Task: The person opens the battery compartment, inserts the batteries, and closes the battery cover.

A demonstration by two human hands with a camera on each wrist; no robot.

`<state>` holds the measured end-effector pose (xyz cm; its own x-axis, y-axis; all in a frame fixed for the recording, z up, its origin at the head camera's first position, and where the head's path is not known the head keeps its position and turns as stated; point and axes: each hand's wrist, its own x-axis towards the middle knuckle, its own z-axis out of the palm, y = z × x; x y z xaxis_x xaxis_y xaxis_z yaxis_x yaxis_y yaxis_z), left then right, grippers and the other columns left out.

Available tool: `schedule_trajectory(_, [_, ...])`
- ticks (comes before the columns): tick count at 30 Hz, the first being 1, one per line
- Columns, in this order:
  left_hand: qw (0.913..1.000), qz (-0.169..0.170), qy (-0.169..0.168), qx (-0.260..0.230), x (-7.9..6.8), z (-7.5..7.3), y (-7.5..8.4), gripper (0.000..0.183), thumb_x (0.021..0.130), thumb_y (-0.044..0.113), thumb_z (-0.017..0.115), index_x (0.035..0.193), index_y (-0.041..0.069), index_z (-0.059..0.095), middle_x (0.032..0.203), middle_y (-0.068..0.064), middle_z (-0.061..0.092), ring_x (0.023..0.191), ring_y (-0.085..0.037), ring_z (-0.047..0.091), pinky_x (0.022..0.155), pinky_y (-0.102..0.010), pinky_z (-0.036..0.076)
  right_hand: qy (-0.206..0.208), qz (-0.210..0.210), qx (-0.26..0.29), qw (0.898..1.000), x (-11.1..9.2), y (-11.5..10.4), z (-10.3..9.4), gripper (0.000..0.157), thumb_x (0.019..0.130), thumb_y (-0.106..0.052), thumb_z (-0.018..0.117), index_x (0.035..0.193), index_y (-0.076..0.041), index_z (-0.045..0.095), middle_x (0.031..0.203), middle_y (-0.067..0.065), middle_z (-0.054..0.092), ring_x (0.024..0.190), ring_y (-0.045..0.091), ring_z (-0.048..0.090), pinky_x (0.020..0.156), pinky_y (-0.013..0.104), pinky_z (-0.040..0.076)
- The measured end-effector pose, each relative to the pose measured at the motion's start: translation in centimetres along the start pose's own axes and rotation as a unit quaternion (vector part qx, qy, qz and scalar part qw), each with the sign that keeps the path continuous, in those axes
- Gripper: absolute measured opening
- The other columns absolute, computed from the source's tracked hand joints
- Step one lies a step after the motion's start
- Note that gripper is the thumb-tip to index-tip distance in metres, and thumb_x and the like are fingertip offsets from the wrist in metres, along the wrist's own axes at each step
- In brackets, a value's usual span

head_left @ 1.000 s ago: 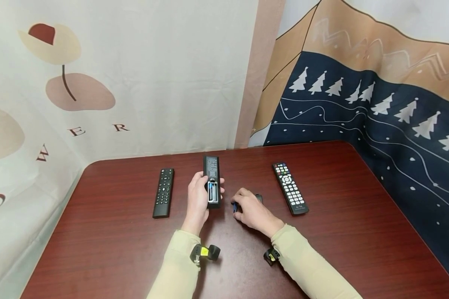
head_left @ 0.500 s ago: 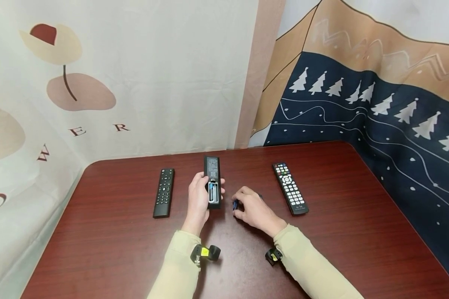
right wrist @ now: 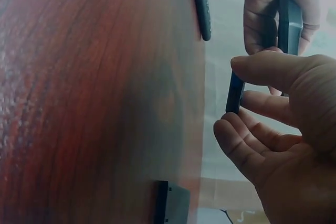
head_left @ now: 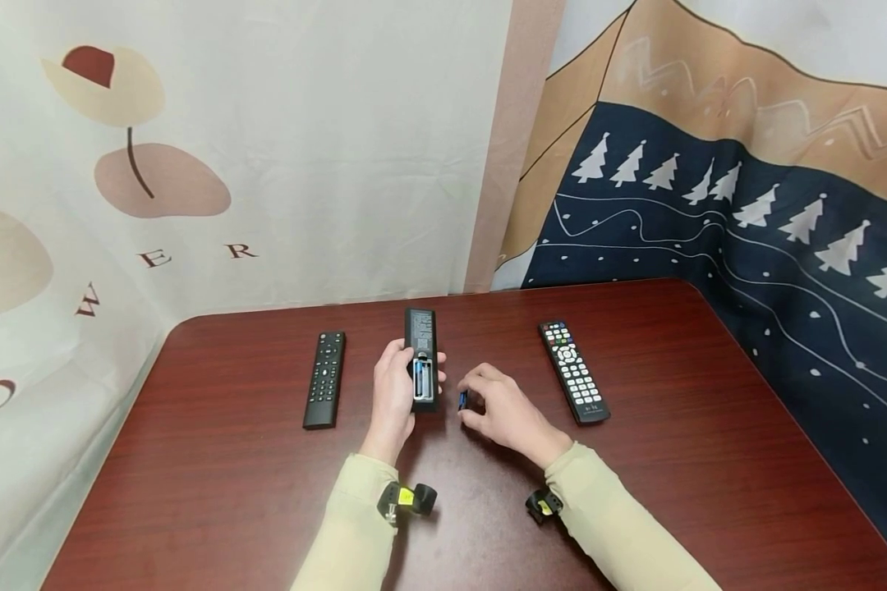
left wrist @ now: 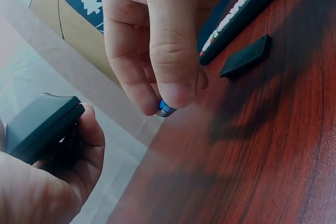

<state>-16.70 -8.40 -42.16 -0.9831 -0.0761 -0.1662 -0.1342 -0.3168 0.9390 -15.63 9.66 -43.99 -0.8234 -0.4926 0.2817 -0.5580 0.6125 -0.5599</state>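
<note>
My left hand (head_left: 393,394) grips a black remote control (head_left: 420,332), its labelled back facing up. Its battery compartment is uncovered, and a blue-and-silver battery shows inside; whether a second lies there I cannot tell. To the right, my right hand (head_left: 506,410) pinches a blue battery (head_left: 463,400) between thumb and fingers, apart from the remote. In the right wrist view the battery (right wrist: 234,93) stands between thumb tip and fingertips. A small black battery cover (left wrist: 245,56) lies on the table, hidden behind the right hand in the head view.
A black remote (head_left: 324,379) lies buttons up left of the left hand. Another black remote with white buttons (head_left: 573,373) lies to the right. The brown table (head_left: 229,476) meets printed curtains (head_left: 340,164) at its back and right edges.
My right hand has shifted slightly right with the battery still pinched, and the cover behind it has dropped out of sight in the head view. The left hand and remote have barely moved.
</note>
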Motion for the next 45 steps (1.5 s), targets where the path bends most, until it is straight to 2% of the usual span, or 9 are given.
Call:
schedule_trajectory(13, [1.0000, -0.004, -0.002, -0.008, 0.2, 0.1, -0.2, 0.027, 0.109, 0.016, 0.030, 0.122, 0.003, 0.050, 0.109, -0.028, 0.070, 0.069, -0.018, 0.068, 0.062, -0.032, 0.058, 0.010, -0.002, -0.001, 1.000, 0.2, 0.0, -0.3, 0.027, 0.084, -0.007, 0.083, 0.107, -0.002, 0.072, 0.107, 0.006, 0.064, 0.087, 0.017, 0.063, 0.076, 0.031, 0.056])
schedule_trajectory(23, [1.0000, -0.006, 0.000, -0.002, 0.1, 0.1, -0.4, 0.028, 0.109, 0.017, 0.030, 0.124, 0.004, 0.050, 0.107, -0.023, 0.071, 0.071, -0.019, 0.069, 0.062, -0.032, 0.058, 0.019, -0.003, 0.013, 1.000, 0.3, -0.7, -0.9, 0.026, 0.084, -0.005, 0.082, 0.107, -0.002, 0.072, 0.108, 0.006, 0.063, 0.091, 0.024, 0.066, 0.079, 0.033, 0.057])
schedule_trajectory(28, [1.0000, -0.008, 0.006, 0.001, 0.1, 0.2, -0.4, 0.028, 0.109, 0.016, 0.030, 0.123, 0.004, 0.051, 0.108, -0.025, 0.071, 0.071, -0.022, 0.069, 0.062, -0.031, 0.057, 0.016, 0.001, 0.023, 1.000, 0.3, -0.9, -1.1, 0.028, 0.084, -0.005, 0.082, 0.110, -0.002, 0.072, 0.110, 0.006, 0.063, 0.091, 0.027, 0.067, 0.079, 0.032, 0.057])
schedule_trajectory(35, [1.0000, -0.007, 0.003, 0.006, 0.1, 0.1, -0.5, 0.028, 0.109, 0.017, 0.030, 0.123, 0.003, 0.051, 0.109, -0.026, 0.070, 0.072, -0.021, 0.069, 0.062, -0.031, 0.057, 0.024, -0.005, 0.021, 0.999, 0.3, -1.1, -1.3, 0.028, 0.084, -0.004, 0.081, 0.111, -0.005, 0.073, 0.111, 0.005, 0.063, 0.091, 0.022, 0.067, 0.080, 0.031, 0.057])
schedule_trajectory(45, [1.0000, -0.008, 0.004, 0.002, 0.1, 0.3, -0.6, 0.028, 0.109, 0.016, 0.030, 0.123, 0.003, 0.051, 0.105, -0.021, 0.071, 0.072, -0.021, 0.069, 0.062, -0.032, 0.057, 0.033, -0.009, 0.033, 0.999, 0.5, -1.5, -1.4, 0.029, 0.082, -0.003, 0.082, 0.110, -0.005, 0.073, 0.112, 0.005, 0.063, 0.092, 0.022, 0.069, 0.076, 0.032, 0.059])
